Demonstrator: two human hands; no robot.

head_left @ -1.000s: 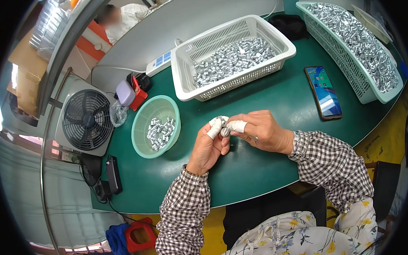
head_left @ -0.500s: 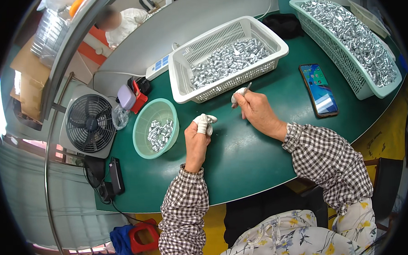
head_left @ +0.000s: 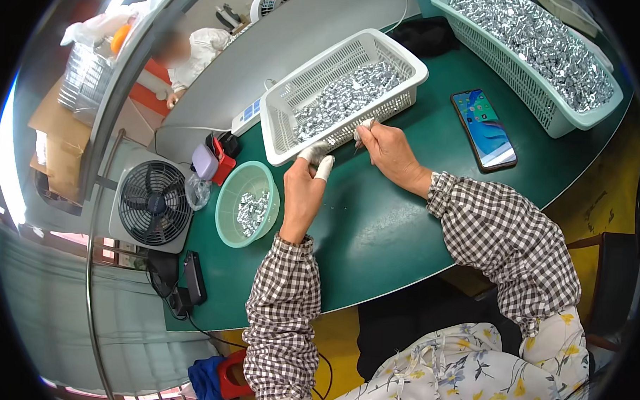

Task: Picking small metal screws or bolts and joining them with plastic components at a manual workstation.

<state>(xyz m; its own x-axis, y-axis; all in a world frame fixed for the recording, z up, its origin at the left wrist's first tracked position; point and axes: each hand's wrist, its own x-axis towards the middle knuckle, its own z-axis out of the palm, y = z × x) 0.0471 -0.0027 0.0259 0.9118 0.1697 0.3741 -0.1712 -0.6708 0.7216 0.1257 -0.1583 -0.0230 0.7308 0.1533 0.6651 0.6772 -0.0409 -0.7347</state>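
My left hand point(head_left: 305, 192), with white covers on its fingertips, is at the near rim of the white slotted basket point(head_left: 279, 157). Its thumb and fingers are apart, and I see nothing between them. Inside that basket lies a heap of small silvery metal parts point(head_left: 352, 99). To the right, my right hand point(head_left: 392, 153) is closed in a pinch above the table, just off the basket's front side. A thin metal tool point(head_left: 356, 151) pokes down from its fingers; its exact kind is too small to make out. A green round bowl point(head_left: 225, 221) left of my left hand contains more silvery parts point(head_left: 252, 212).
A phone point(head_left: 484, 129) with its screen lit lies on the green table point(head_left: 396, 252). A pale green basket point(head_left: 541, 112) heaped with metal parts stands far right. At the left are a fan point(head_left: 155, 203), a power strip point(head_left: 246, 117) and a black adapter point(head_left: 195, 277). Another person sits beyond the partition.
My left hand has moved forward to the basket's rim, and its curled fingers have spread. My right hand has shifted slightly left, its tool now pointing down. The whole view has shifted a little.
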